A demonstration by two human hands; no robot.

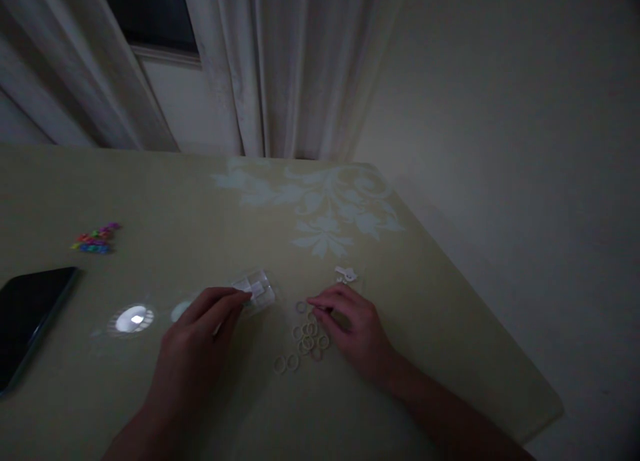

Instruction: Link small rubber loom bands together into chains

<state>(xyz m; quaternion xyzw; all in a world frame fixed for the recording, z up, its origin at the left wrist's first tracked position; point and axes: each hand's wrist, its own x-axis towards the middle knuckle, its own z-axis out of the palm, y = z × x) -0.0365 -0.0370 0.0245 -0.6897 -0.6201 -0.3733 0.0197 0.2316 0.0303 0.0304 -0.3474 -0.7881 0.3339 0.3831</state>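
A small clear plastic box (263,293) with compartments lies on the table, its left part covered by my left hand (197,331). The thumb and fingers of that hand are pinched together on the box. To the right, my right hand (353,324) has its thumb and index finger pressed together just above the table. Whatever sits between those fingertips is too small and dark to make out. Several pale thin rings (307,342) lie loosely below and left of the right fingertips. One greyish ring (301,307) rests apart, close to the index fingertip.
Small white pieces (346,273) lie beyond my right hand. At left are a pile of colourful small pieces (97,240), a dark phone (35,314) and a shiny round disc (133,320). Curtains (310,68) hang behind the table (430,301); a wall borders its right side.
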